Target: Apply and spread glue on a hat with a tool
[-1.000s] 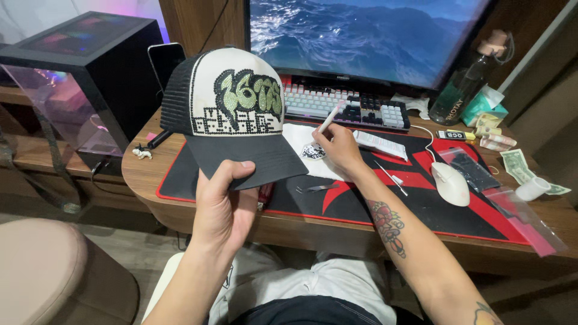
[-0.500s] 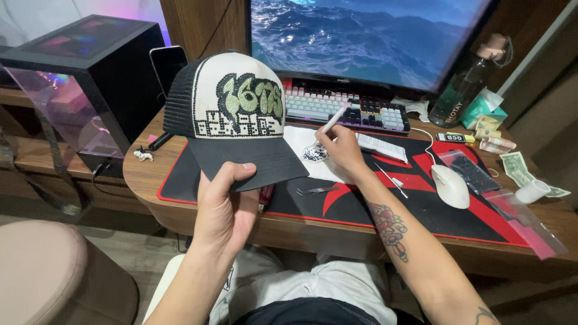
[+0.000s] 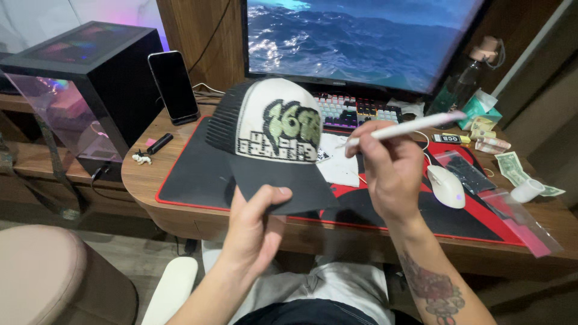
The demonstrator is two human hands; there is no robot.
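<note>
My left hand (image 3: 253, 225) grips the black brim of a trucker cap (image 3: 274, 135), holding it up over the desk's front edge. The cap has a white front panel with a green and black design and black mesh sides. My right hand (image 3: 388, 168) is raised beside the cap and holds a thin white pen-like tool (image 3: 403, 126), its tip pointing left toward the cap's front panel. A white sheet of paper (image 3: 340, 168) lies on the desk mat behind the cap.
A red and black desk mat (image 3: 192, 174) covers the wooden desk (image 3: 141, 174). On it are a lit keyboard (image 3: 355, 111), a white mouse (image 3: 447, 186), clear plastic bags (image 3: 521, 219) and banknotes (image 3: 512, 167). A monitor (image 3: 361, 36), a standing phone (image 3: 174, 84) and a computer case (image 3: 90, 78) stand behind.
My right hand lifted off the paper on the desk and rose beside the cap with the white tool. The cap stays held up by its brim.
</note>
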